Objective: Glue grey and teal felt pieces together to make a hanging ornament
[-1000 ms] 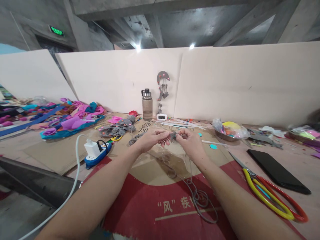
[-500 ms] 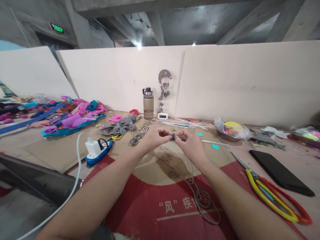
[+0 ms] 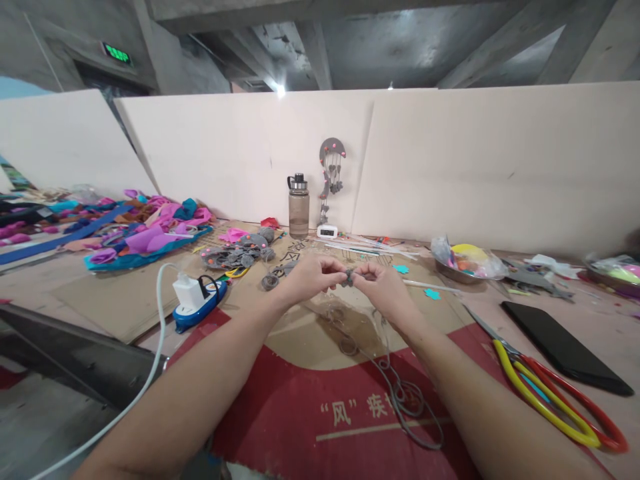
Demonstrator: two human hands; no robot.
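Nearer the wearer than the tinted bottle [image 3: 299, 217] and a little to its right, both hands meet over the desk [image 3: 615, 327]. The left hand [image 3: 313, 277] and the right hand [image 3: 377, 283] pinch a small grey piece [image 3: 349, 278] from either side between thumbs and fingers; its exact shape is too small to tell. A loose grey cord [image 3: 400, 397] lies well forward of the bottle, looped on red and tan cardboard [image 3: 270, 413], one stretch rising towards the right hand; whether it joins the piece I cannot tell.

Just right of the bottle sits a white digital clock [image 3: 327, 232], and above that a grey crescent ornament [image 3: 333, 150] with pink dots and hanging pieces is up against the pale panel [image 3: 235, 153]. Left of the bottle and closer in are a heap of grey pieces [image 3: 237, 253] and a blue power strip [image 3: 204, 309] with a white plug in it; farther left, bright scraps [image 3: 150, 233] are piled. Well right of the bottle stands a filled bowl [image 3: 467, 274], with scissors [image 3: 560, 400] and a black phone [image 3: 565, 347] closer to the wearer.
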